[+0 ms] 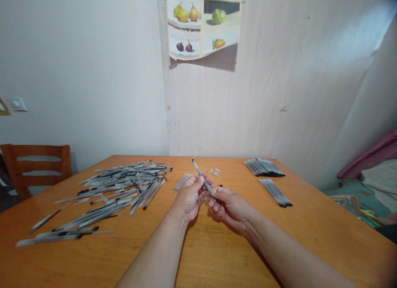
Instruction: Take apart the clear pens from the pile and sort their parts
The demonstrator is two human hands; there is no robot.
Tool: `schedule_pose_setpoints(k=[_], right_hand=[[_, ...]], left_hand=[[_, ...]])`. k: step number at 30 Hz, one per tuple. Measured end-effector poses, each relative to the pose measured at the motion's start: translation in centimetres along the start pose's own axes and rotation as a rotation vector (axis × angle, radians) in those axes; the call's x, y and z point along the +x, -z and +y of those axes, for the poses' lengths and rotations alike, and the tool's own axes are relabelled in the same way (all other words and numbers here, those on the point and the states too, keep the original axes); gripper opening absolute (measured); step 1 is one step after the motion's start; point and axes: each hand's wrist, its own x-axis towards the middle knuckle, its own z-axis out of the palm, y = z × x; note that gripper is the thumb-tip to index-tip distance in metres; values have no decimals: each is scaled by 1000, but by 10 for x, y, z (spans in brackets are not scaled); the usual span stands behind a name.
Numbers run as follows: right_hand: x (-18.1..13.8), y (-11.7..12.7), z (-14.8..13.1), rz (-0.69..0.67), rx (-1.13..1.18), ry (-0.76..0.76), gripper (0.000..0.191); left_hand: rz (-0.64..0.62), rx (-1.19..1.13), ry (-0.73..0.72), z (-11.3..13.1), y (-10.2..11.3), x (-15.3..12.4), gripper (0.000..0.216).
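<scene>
Fingers (207,188) of both hands pinch one pen (201,177).

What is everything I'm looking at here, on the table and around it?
Loose pile of thin sticks: many, grey and black, table's left.
Neat bundles: two, grey with black ends, table's right.
Small clear pieces: a few, table's far middle.
Table: one, orange wood.
Chair: one, brown wood, far left.
Fruit poster: one, on wall.
Wall switch: one, white, left.
Bedding: pink and green, right.
Held stick: one, grey, pinched by both hands.
Left hand, right hand: centre.
</scene>
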Motion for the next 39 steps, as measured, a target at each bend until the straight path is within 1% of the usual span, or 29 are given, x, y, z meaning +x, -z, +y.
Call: schedule_pose_setpoints(k=[8, 14, 18, 23, 28, 31, 34, 37, 39], right_hand=[[1, -6, 2, 63, -155, 95, 25], [1, -13, 2, 90, -272, 139, 30], [3, -16, 3, 126, -358, 149, 33], [4, -18, 6, 182, -432, 200, 32], [5, -23, 8, 246, -538, 229, 27], [5, -27, 7, 289, -670, 272, 20], [5, -27, 7, 351, -860, 354, 19], [4, -21, 12, 401, -1058, 442, 20], [4, -15, 17, 401, -1110, 449, 22]], left_hand=[[49, -14, -13, 1, -4, 0, 22], [97, -54, -9, 2, -8, -3, 13], [140, -41, -22, 1, -11, -4, 12], [185, -37, -43, -2, -11, -2, 16], [241, -41, -50, -4, -11, 0, 17], [272, -41, -56, -7, -13, 0, 16], [291, -45, -56, -6, -13, 2, 18], [337, -83, -113, 1, -5, 5, 22], [376, -113, -168, 9, 3, 7, 21]])
